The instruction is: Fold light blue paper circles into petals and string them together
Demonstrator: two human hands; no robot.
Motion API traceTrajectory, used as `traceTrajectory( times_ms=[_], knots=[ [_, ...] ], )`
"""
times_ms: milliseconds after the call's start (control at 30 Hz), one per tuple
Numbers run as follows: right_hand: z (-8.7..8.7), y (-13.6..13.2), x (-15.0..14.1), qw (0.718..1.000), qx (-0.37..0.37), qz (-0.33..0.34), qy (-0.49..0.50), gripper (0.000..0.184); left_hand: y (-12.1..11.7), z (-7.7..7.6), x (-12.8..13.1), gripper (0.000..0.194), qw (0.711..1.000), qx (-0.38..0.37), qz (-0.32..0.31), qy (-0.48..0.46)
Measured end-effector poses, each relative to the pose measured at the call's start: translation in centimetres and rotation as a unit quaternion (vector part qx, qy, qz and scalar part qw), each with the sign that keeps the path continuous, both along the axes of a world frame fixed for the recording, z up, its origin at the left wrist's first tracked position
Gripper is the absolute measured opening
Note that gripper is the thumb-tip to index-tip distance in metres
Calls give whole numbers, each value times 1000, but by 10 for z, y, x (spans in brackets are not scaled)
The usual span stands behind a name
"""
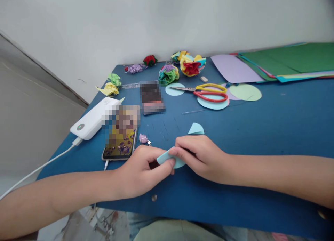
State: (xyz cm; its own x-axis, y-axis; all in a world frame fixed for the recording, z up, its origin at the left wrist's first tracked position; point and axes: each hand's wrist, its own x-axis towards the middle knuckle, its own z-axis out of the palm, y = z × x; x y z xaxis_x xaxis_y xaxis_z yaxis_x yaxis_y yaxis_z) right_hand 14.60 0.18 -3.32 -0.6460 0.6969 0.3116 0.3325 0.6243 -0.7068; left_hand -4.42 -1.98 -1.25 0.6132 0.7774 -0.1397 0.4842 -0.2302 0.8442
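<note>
My left hand (142, 171) and my right hand (199, 157) meet at the near edge of the blue table (261, 129). Together they pinch a folded light blue paper piece (169, 159) between thumbs and fingertips. Just behind my right hand lies another folded light blue paper wedge (195, 129). Red and yellow scissors (208, 91) rest on light blue, pink and green paper circles (245, 92) further back.
A phone (121, 136) and a white power bank (94, 117) with a cable lie at the left. Several crumpled paper flowers (191, 64) sit along the back. Stacked coloured paper sheets (292, 60) fill the back right corner. A wall stands behind.
</note>
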Motion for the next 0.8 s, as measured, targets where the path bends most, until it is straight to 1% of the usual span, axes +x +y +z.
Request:
traceTrajectory(
  times_ms=[100,200,267,400,467,667,800],
  knots=[
    [-4,1,1,1000,17,8,-7,38,0,1,1,31,1000,-2,-4,-4],
    [-4,1,1,999,12,43,13,38,0,2,1,28,1000,-10,-26,-6],
    [-2,1,1,998,9,64,27,37,0,3,2,27,999,-15,-28,-9],
    [2,0,0,997,-17,66,40,31,-2,3,2,29,998,-49,19,-42],
    [1,0,1,996,-30,68,42,33,-3,2,1,29,996,-60,34,-63],
    [-4,2,2,992,-61,93,56,42,-1,2,2,37,994,-51,56,-79],
    [-1,2,2,986,-79,141,46,37,-1,4,1,37,997,-12,39,-73]
  ],
)
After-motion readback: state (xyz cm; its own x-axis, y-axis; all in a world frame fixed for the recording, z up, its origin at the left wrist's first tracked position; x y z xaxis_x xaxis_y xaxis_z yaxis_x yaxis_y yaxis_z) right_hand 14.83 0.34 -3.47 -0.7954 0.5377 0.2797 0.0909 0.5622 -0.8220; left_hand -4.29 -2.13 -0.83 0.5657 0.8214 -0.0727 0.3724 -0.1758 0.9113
